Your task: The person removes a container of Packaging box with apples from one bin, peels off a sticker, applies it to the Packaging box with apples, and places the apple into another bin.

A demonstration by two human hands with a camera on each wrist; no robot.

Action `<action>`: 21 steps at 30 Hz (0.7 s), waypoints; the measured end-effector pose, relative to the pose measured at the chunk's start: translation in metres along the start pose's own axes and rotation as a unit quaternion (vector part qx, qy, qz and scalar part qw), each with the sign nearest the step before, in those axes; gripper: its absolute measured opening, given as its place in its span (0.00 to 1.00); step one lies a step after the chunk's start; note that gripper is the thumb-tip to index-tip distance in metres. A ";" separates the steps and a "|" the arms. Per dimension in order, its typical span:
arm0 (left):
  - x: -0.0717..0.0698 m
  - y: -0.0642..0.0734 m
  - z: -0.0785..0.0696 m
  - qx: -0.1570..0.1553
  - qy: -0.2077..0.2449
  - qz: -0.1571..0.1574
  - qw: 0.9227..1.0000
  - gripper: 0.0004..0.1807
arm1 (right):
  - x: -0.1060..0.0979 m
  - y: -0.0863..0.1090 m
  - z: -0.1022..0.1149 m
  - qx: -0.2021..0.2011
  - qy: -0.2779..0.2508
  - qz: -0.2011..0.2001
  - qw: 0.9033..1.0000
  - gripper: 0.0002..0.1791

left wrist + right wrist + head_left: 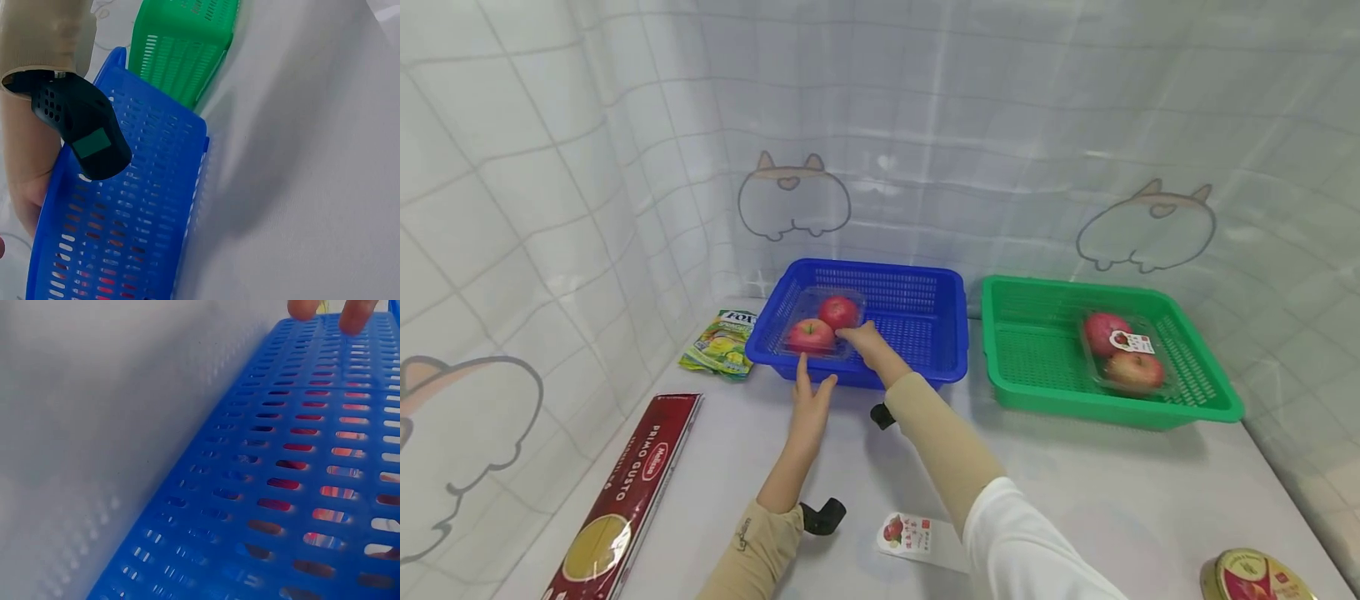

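Note:
A clear plastic pack of two red apples (811,336) lies in the left part of the blue basket (917,369). My right hand (867,340) reaches over the basket's front rim to the pack's right side; its finger grip is mostly hidden. My left hand (811,404) is at the front rim, index finger stretched toward the pack and thumb spread. Through the slots of the basket wall (144,181) the left wrist view shows bits of red. Two fingertips (355,315) appear at the top of the right wrist view.
A green basket (1030,396) on the right holds another apple pack (1131,368) with a label. Flat yellow-green packets (722,346) and a long red pasta package (625,492) lie at left. In front are a white label card (917,537) and a round tin (1255,577).

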State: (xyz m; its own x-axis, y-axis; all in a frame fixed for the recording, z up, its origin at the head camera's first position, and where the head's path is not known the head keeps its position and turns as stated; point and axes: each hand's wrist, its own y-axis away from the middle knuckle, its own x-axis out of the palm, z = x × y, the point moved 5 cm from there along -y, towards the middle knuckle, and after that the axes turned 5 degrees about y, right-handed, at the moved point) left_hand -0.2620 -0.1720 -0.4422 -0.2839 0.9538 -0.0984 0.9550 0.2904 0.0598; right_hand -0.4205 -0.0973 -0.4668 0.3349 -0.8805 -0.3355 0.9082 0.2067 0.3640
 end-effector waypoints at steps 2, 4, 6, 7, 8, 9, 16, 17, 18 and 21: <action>-0.001 0.000 0.001 0.001 -0.002 0.000 1.000 0.40 | -0.003 0.011 0.003 0.024 0.012 0.007 1.000 0.46; -0.001 0.001 0.001 0.000 -0.004 -0.002 1.000 0.40 | -0.004 0.021 0.006 0.039 0.039 0.005 0.998 0.41; -0.002 0.001 0.001 -0.002 -0.002 -0.002 1.000 0.40 | -0.002 -0.006 -0.007 0.041 0.058 0.006 0.997 0.43; -0.002 0.001 0.000 -0.003 0.000 -0.002 1.000 0.41 | 0.001 -0.023 -0.016 0.040 0.066 0.000 0.997 0.45; -0.002 0.001 0.000 -0.003 0.000 -0.003 1.000 0.41 | 0.003 -0.042 -0.025 0.036 0.074 -0.006 0.997 0.47; -0.002 0.001 -0.001 -0.002 0.000 -0.005 1.000 0.41 | 0.003 -0.042 -0.024 0.034 0.074 -0.010 0.997 0.47; -0.003 0.000 -0.005 0.000 0.005 -0.011 1.000 0.40 | 0.010 -0.097 -0.048 0.025 -0.142 -0.003 0.990 0.33; -0.003 -0.001 -0.005 -0.002 0.005 -0.011 1.000 0.40 | 0.011 -0.100 -0.049 0.030 -0.181 0.001 0.983 0.30; -0.003 -0.001 -0.005 -0.003 0.006 -0.010 1.000 0.40 | 0.012 -0.101 -0.050 0.031 -0.211 0.003 0.977 0.28; -0.003 -0.001 -0.005 -0.004 0.005 -0.008 1.000 0.40 | 0.015 -0.114 -0.056 0.043 -0.266 0.007 0.963 0.28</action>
State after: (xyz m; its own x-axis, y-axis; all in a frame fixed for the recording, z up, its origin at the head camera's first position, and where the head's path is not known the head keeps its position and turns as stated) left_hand -0.2628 -0.1750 -0.4369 -0.3005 0.9497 -0.0886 0.9495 0.3067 0.0663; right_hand -0.5045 -0.1105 -0.5620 0.1490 -0.9767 0.1544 0.8725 0.2033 0.4443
